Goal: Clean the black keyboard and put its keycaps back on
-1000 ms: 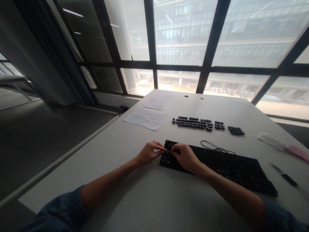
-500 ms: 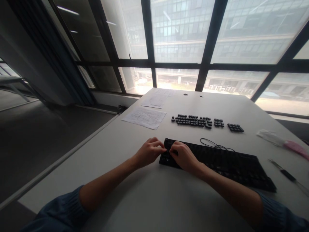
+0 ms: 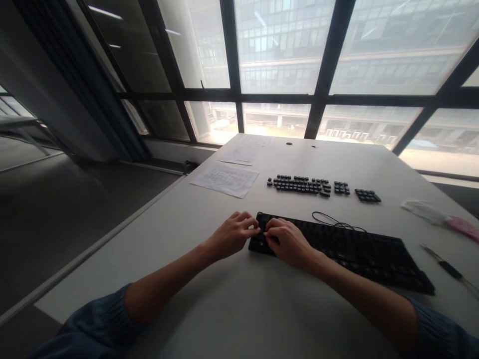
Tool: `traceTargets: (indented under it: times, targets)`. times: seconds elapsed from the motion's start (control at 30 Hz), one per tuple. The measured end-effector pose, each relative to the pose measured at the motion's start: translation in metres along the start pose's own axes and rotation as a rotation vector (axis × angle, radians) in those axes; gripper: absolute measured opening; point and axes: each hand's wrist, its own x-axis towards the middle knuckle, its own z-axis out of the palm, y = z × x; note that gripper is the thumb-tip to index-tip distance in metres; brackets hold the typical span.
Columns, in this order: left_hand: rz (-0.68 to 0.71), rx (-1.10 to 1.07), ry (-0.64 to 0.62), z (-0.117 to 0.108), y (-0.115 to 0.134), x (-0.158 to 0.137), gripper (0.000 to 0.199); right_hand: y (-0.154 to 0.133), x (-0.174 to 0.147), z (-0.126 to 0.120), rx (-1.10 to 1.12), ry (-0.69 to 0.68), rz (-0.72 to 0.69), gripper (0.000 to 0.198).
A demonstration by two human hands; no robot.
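A black keyboard lies slantwise on the white table, many of its keycaps off. My left hand is at its left end, thumb and fingers drawn together at the edge; whatever is between the fingertips is too small to make out. Close beside it, my right hand rests over the left part of the keyboard with its fingers curled in a pinch, their tips partly hidden. Loose black keycaps are set out in keyboard order behind it, with smaller groups of keycaps to the right.
Printed sheets of paper lie at the left of the table. A thin cable loops behind the keyboard. To the right are a dark-handled wire tool and a white and pink packet. Windows stand beyond.
The view has shifted slightly. Both hands stay at the keyboard's left end in nearly the same pinched pose, and the keyboard and keycaps have not visibly moved on the table.
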Motion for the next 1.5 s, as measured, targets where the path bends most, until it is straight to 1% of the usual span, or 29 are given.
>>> traceTargets:
  times: [0.17,0.37,0.5,0.63,0.73,0.8,0.9,0.97,1.1,1.23,1.37,1.5]
  targets:
    - [0.01,0.032,0.002,0.004,0.002,0.0,0.028,0.0,-0.001,0.002,-0.029,-0.008,0.033,0.018]
    - [0.018,0.047,0.019,0.009,0.004,0.0,0.025,-0.003,-0.001,0.002,-0.048,-0.012,0.037,0.02]
    - [0.003,0.016,0.06,0.012,0.006,0.001,0.023,-0.004,0.0,0.001,-0.05,-0.017,0.046,0.018]
    - [-0.096,-0.111,0.123,0.019,0.008,0.003,0.022,-0.004,0.001,0.0,-0.045,-0.018,0.056,0.01]
    - [-0.194,-0.331,0.204,0.023,0.006,0.004,0.026,-0.007,-0.001,-0.003,-0.013,-0.009,0.058,0.009]
    - [-0.258,-0.449,0.283,0.024,0.001,0.005,0.03,-0.008,-0.002,-0.007,0.019,0.008,0.068,0.011]
    - [-0.34,-0.473,0.388,0.021,-0.014,0.008,0.027,-0.003,-0.001,-0.021,0.032,0.048,0.113,0.013]
    - [-0.382,-0.437,0.418,0.018,-0.028,0.013,0.024,0.007,0.003,-0.034,0.007,0.071,0.168,0.015]
    - [-0.432,-0.389,0.415,0.015,-0.06,0.038,0.02,0.042,0.02,-0.061,-0.097,0.08,0.28,0.017]
    - [-0.414,-0.376,0.381,0.025,-0.089,0.08,0.018,0.079,0.046,-0.074,-0.232,0.079,0.335,0.018]
    - [-0.43,-0.377,0.278,0.048,-0.108,0.122,0.016,0.11,0.072,-0.069,-0.366,0.052,0.348,0.022]
    - [-0.414,-0.36,0.213,0.072,-0.114,0.154,0.014,0.129,0.092,-0.054,-0.404,0.034,0.304,0.023]
